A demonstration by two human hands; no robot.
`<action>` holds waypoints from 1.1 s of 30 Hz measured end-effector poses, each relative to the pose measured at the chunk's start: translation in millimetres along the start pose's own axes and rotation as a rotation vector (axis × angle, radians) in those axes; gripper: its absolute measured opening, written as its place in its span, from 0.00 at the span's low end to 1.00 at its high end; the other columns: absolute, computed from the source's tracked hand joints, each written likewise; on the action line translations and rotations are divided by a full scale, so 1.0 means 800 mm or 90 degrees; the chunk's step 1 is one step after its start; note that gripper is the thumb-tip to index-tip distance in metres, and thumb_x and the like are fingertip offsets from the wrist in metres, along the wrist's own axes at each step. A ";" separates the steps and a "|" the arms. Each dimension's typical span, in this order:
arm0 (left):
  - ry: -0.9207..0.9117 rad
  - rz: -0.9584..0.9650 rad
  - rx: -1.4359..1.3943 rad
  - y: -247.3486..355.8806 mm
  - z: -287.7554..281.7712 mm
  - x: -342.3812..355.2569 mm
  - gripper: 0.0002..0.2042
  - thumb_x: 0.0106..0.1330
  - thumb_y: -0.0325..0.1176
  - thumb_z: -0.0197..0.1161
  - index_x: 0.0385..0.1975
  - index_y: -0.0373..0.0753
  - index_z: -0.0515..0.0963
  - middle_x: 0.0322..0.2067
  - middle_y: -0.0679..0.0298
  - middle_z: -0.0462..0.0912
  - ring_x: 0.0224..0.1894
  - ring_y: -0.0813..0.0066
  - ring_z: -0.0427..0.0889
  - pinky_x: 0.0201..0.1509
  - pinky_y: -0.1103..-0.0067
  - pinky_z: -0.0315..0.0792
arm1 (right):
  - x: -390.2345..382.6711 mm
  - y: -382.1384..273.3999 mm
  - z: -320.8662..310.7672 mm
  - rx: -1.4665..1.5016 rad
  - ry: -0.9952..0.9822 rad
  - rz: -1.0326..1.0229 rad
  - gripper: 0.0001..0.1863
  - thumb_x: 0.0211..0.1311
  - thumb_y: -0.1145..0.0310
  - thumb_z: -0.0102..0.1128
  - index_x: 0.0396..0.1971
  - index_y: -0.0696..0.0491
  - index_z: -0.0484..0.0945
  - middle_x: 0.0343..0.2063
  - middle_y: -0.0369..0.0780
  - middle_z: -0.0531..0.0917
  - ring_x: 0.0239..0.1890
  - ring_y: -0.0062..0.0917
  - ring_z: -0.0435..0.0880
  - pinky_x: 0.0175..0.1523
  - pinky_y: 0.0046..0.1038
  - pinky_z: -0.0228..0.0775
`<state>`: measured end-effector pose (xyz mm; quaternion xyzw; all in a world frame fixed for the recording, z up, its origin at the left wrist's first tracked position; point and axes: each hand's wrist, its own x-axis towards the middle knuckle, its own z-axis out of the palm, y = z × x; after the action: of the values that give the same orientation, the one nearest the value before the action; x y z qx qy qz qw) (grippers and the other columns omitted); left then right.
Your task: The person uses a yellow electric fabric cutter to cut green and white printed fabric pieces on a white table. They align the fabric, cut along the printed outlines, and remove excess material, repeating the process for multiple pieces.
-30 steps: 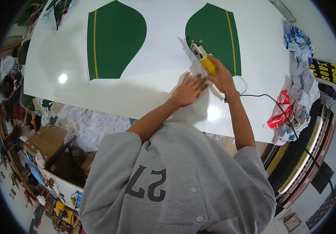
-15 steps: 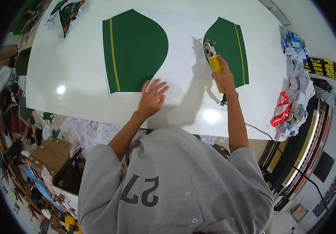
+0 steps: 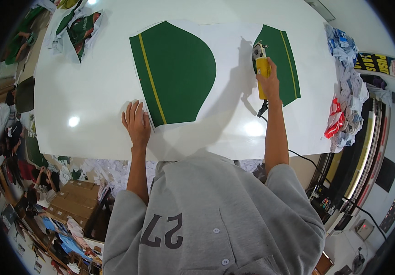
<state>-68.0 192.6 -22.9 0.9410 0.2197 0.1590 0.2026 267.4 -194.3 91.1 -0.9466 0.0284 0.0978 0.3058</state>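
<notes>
My right hand (image 3: 269,83) is wrapped round the yellow body of an electric rotary cutter (image 3: 263,68). The cutter's round metal head rests at the left edge of a green fabric panel (image 3: 277,59) with a yellow stripe, and hides part of it. To the left lies a larger green fabric panel (image 3: 183,73), curved on its right side and striped yellow near its left edge. White margin shows around it. My left hand (image 3: 136,123) lies flat, fingers out, beside that panel's lower left edge on the white table (image 3: 92,91).
Dark and white scraps (image 3: 82,32) lie at the table's far left. Crumpled fabric (image 3: 348,82) with a red piece (image 3: 334,119) lines the right edge. The cutter's black cord (image 3: 307,158) runs off to the right. Below left stand cardboard boxes (image 3: 74,201); other people sit beyond.
My left hand has moved left, from the larger panel's lower right corner to its lower left edge. That panel is turned slightly. My right hand still holds the cutter, now more upright.
</notes>
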 end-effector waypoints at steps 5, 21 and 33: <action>-0.002 0.058 0.013 -0.015 0.003 0.001 0.20 0.80 0.33 0.63 0.70 0.44 0.80 0.73 0.62 0.77 0.81 0.55 0.67 0.86 0.50 0.51 | 0.027 -0.008 0.015 0.026 0.037 0.021 0.44 0.68 0.59 0.66 0.84 0.32 0.60 0.60 0.50 0.88 0.54 0.46 0.91 0.60 0.42 0.83; -0.086 -0.002 -0.004 -0.008 -0.008 0.011 0.20 0.80 0.34 0.63 0.69 0.41 0.80 0.71 0.58 0.76 0.81 0.52 0.66 0.87 0.50 0.51 | 0.130 -0.060 0.027 0.070 0.129 0.089 0.48 0.61 0.60 0.72 0.82 0.35 0.63 0.60 0.51 0.86 0.57 0.46 0.89 0.63 0.41 0.80; -0.077 0.007 -0.001 -0.010 -0.002 0.005 0.22 0.81 0.37 0.62 0.72 0.42 0.77 0.73 0.56 0.74 0.81 0.50 0.65 0.87 0.49 0.51 | 0.323 -0.027 0.008 0.042 0.167 -0.001 0.52 0.54 0.60 0.75 0.82 0.38 0.65 0.59 0.50 0.86 0.54 0.41 0.90 0.60 0.39 0.82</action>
<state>-68.1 201.6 -24.5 0.9498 0.2020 0.1030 0.2155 521.6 -171.7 46.3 -0.9407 0.0704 -0.0281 0.3307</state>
